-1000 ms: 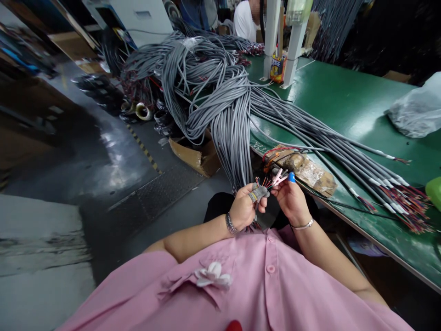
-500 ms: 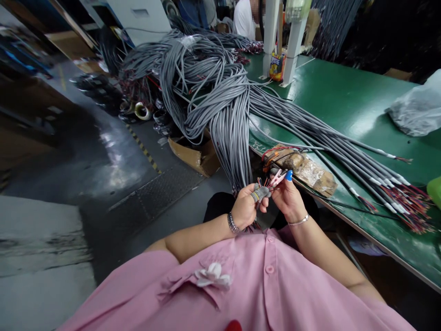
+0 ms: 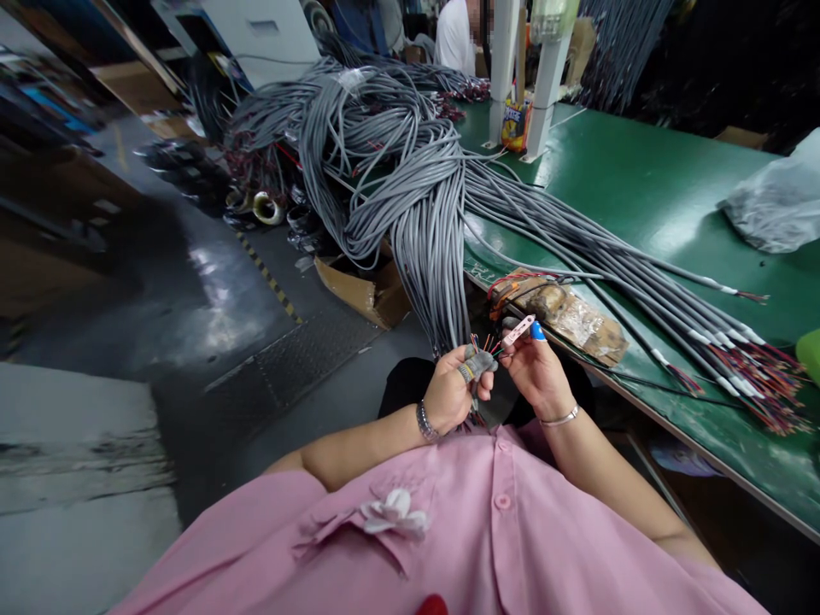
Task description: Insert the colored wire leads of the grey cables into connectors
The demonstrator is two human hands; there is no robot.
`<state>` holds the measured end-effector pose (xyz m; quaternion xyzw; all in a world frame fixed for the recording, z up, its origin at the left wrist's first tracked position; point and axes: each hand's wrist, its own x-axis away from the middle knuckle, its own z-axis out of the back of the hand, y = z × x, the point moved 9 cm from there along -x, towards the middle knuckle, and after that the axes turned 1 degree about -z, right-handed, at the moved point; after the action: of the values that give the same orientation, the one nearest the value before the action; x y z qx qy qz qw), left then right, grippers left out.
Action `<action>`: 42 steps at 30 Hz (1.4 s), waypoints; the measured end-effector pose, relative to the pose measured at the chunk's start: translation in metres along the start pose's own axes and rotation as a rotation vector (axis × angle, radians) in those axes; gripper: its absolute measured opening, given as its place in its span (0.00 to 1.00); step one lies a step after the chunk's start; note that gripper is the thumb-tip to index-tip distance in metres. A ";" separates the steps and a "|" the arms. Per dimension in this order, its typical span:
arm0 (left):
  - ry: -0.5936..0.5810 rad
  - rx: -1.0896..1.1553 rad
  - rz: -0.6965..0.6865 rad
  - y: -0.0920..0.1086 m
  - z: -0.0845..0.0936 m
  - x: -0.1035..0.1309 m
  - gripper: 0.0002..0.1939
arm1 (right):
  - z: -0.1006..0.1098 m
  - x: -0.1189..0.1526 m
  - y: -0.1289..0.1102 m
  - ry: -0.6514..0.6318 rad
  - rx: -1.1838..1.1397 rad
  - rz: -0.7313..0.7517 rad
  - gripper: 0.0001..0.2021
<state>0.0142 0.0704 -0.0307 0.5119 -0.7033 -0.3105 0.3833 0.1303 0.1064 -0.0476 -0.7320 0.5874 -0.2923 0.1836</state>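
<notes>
My left hand (image 3: 453, 386), with grey covers on some fingers, pinches the fanned-out thin coloured wires (image 3: 488, 343) at a cable end. My right hand (image 3: 536, 367) has a blue cover on its thumb and holds a small pink tool (image 3: 518, 330), its end close to the wires. The two hands are near each other in front of the pink shirt. A thick bundle of grey cables (image 3: 430, 256) hangs over the table edge just beyond my left hand.
More grey cables with stripped ends (image 3: 756, 384) lie across the green table (image 3: 615, 162). A plastic-wrapped block (image 3: 570, 316) sits at its edge. A plastic bag (image 3: 778, 201) is at right, a cardboard box (image 3: 359, 286) on the floor. Part of a person (image 3: 454, 38) shows behind.
My left hand has shifted slightly left, away from my right hand. The pink tool has turned in my right hand, and the wires show more openly between the hands.
</notes>
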 end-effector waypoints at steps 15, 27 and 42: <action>0.033 -0.007 -0.037 0.006 -0.006 -0.008 0.13 | 0.017 0.002 -0.023 0.192 0.314 0.356 0.19; 0.044 -0.038 -0.008 -0.006 -0.002 -0.010 0.15 | 0.006 -0.009 -0.005 0.069 0.026 0.106 0.16; 0.076 -0.352 -0.293 0.040 0.004 0.002 0.15 | -0.001 0.003 -0.010 0.022 0.147 0.095 0.14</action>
<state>-0.0088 0.0797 0.0004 0.5451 -0.5417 -0.4610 0.4438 0.1372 0.1063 -0.0398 -0.6846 0.6005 -0.3336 0.2438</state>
